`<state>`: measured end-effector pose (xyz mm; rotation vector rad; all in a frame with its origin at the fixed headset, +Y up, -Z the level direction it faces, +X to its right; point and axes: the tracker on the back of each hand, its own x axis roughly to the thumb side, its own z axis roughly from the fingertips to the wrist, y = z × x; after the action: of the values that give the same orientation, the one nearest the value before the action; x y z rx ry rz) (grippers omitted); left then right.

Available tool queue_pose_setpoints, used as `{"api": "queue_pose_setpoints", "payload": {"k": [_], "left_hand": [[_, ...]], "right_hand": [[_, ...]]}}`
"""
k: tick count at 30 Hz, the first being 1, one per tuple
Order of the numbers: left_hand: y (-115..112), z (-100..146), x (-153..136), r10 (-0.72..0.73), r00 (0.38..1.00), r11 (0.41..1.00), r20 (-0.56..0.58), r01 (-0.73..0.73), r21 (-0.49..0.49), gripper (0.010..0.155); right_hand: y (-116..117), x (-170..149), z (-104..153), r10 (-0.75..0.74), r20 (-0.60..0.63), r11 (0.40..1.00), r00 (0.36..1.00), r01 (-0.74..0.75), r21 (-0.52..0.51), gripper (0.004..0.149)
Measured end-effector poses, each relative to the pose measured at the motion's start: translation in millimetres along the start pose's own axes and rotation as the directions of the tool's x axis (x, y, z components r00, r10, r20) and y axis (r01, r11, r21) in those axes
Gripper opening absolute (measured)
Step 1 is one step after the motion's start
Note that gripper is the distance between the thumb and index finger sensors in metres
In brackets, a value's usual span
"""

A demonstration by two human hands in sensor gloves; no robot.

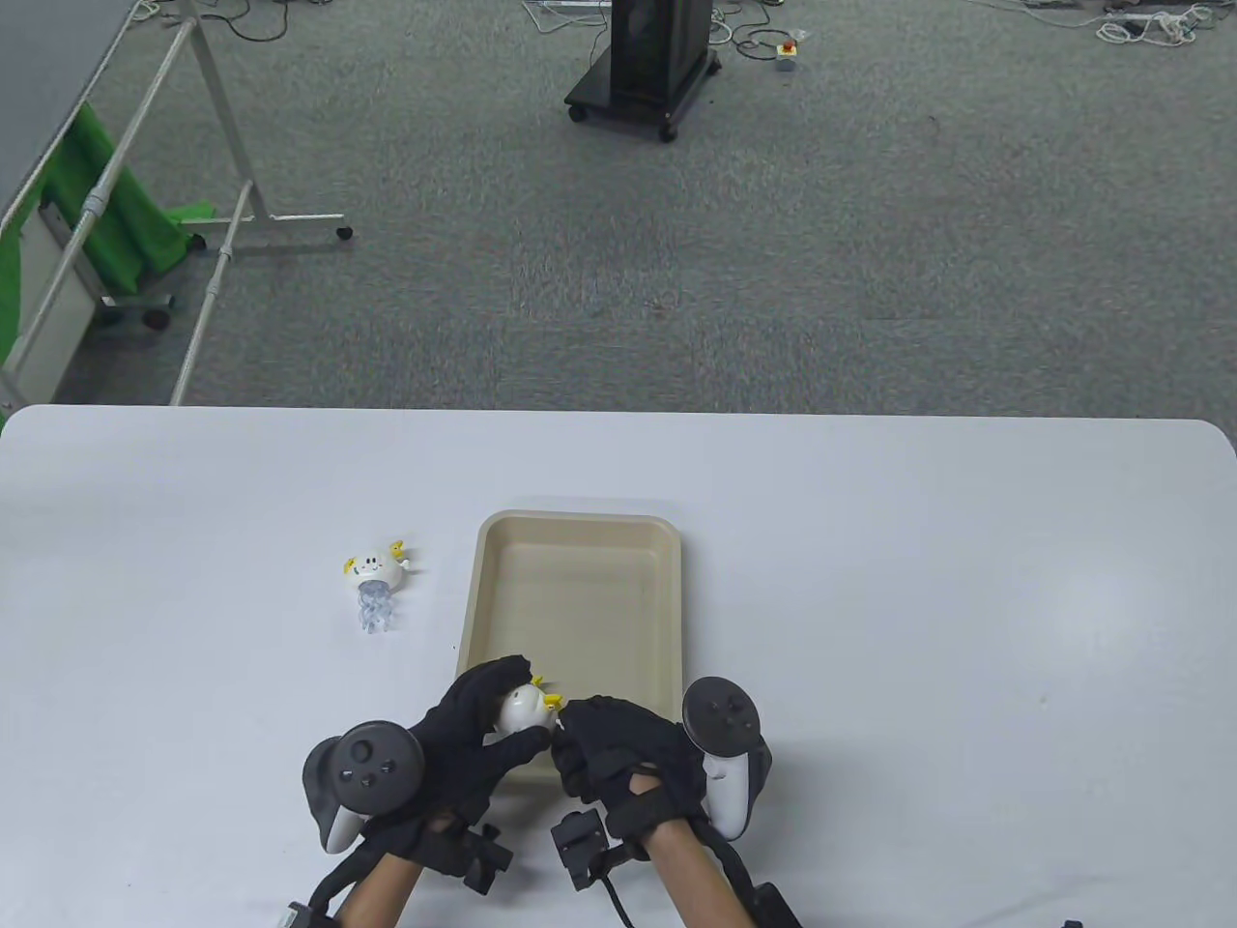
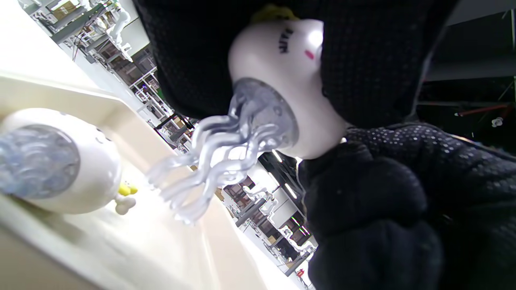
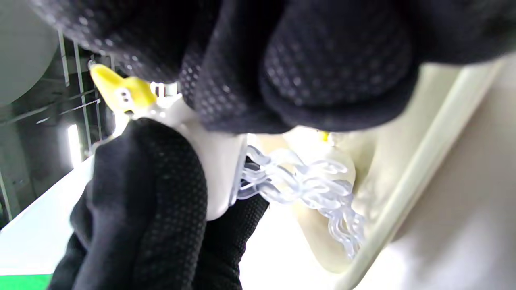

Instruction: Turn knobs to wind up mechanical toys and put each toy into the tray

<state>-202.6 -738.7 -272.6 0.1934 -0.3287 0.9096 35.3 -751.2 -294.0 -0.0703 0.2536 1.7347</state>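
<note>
toy (image 1: 375,580) left of tray (image 1: 580,541)

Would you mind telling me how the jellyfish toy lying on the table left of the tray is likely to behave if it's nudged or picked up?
The jellyfish toy has a rounded, glossy white body, so it will probably roll or slip. Its clear wavy tentacles look thin and probably flex. It seems light; the matching toy sits easily in the left hand.

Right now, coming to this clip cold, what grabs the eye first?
Both gloved hands meet over the near end of the beige tray: the left hand grips a white jellyfish toy while the right hand pinches its yellow knob. A second jellyfish toy lies left of the tray.
</note>
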Motion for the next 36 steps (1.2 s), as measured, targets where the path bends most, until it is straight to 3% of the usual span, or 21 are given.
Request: {"api": "queue_pose_setpoints", "payload": {"k": [4,6,10,13,17,22,26,29,31,33,36], "left_hand": [[2,0,-4,0.014,1.0,1.0,-0.018,-0.014,0.017,0.075],[4,1,-5,0.011,1.0,1.0,-0.021,-0.011,0.03,0.075],[6,1,-7,0.03,0.999,0.999,-0.027,-0.029,0.04,0.075],[7,1,-7,0.035,0.999,0.998,-0.029,-0.033,0.045,0.075],[7,1,-6,0.041,0.999,0.998,-0.03,-0.04,0.047,0.076],[7,1,-7,0.048,0.998,0.998,-0.032,-0.046,0.047,0.076],[8,1,-8,0.066,0.997,0.997,-0.037,-0.064,0.048,0.075],[8,2,-7,0.073,0.997,0.997,-0.038,-0.071,0.043,0.075],[8,1,-7,0.076,0.996,0.996,-0.041,-0.075,0.041,0.075],[7,1,-7,0.085,0.995,0.996,-0.042,-0.084,0.038,0.075],[7,1,-5,0.075,0.997,0.997,-0.034,-0.074,0.029,0.075]], "right_hand": [[-2,11,8,0.16,0.17,0.982,0.972,-0.14,-0.126,0.047],[-4,21,14,0.273,0.279,0.954,0.921,-0.222,-0.2,0.052],[2,37,28,0.554,0.372,0.832,0.745,-0.476,-0.284,0.06],[14,41,35,0.669,0.438,0.742,0.601,-0.576,-0.342,0.065],[30,41,42,0.775,0.461,0.619,0.432,-0.663,-0.421,0.067],[42,41,45,0.833,0.439,0.538,0.336,-0.673,-0.507,0.064],[48,43,46,0.856,0.423,0.503,0.297,-0.666,-0.551,0.058],[51,44,47,0.891,0.406,0.433,0.205,-0.657,-0.618,0.052],[50,44,46,0.89,0.406,0.434,0.207,-0.657,-0.616,0.051],[46,45,44,0.867,0.422,0.482,0.264,-0.658,-0.579,0.048],[35,47,36,0.786,0.439,0.612,0.435,-0.648,-0.453,0.045]]}}
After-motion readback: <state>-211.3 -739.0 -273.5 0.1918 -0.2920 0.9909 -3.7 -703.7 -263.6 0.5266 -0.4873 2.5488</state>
